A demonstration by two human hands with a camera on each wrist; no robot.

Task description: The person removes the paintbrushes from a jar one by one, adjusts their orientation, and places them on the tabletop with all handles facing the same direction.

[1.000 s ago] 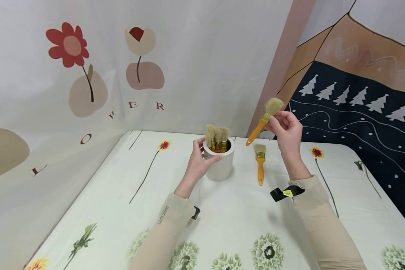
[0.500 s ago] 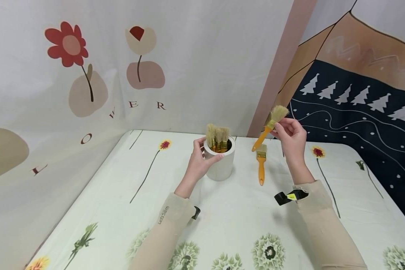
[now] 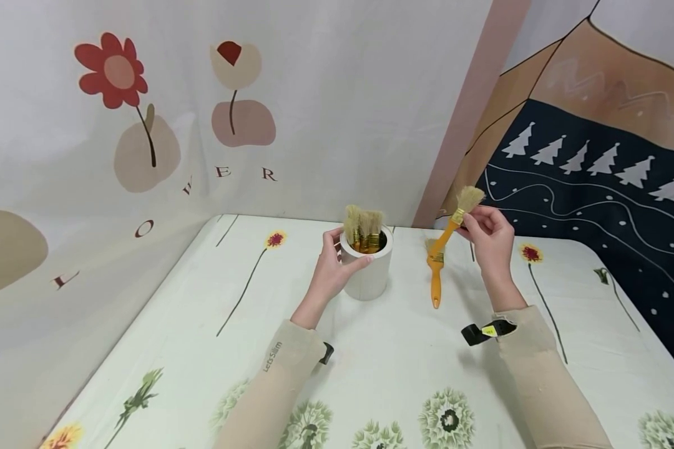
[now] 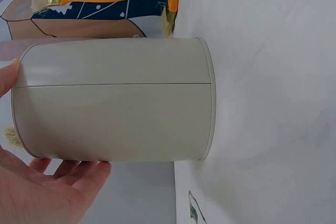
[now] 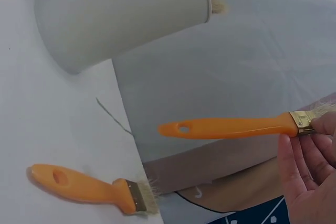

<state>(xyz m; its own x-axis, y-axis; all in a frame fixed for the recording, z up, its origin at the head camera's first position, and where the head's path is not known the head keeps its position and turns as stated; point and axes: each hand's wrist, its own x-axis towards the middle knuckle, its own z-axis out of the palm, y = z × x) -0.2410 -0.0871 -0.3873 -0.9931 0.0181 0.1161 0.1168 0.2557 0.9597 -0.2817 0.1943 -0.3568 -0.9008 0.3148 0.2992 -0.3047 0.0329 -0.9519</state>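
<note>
My left hand (image 3: 333,265) grips a round white container (image 3: 366,277) near its rim, thumb in front and fingers round the far left side. Several paintbrushes (image 3: 362,231) stand in it with bristles up. To the right, my right hand (image 3: 493,240) pinches a paintbrush (image 5: 231,128) by its metal band, above the table. Its bristles point up and its orange handle slants down to the left. A second orange-handled paintbrush (image 3: 436,284) lies on the table between the container and my right hand. In the head view the held handle's end overlaps that brush's bristles.
A white cloth with printed flowers covers the table (image 3: 393,355). Behind it hangs a pale curtain (image 3: 337,112) with printed flowers and letters. A dark blue cloth (image 3: 595,187) with white trees hangs at the right.
My right hand has moved down and slightly right with the paintbrush, which now stands steeper. The left hand keeps its hold on the container.
</note>
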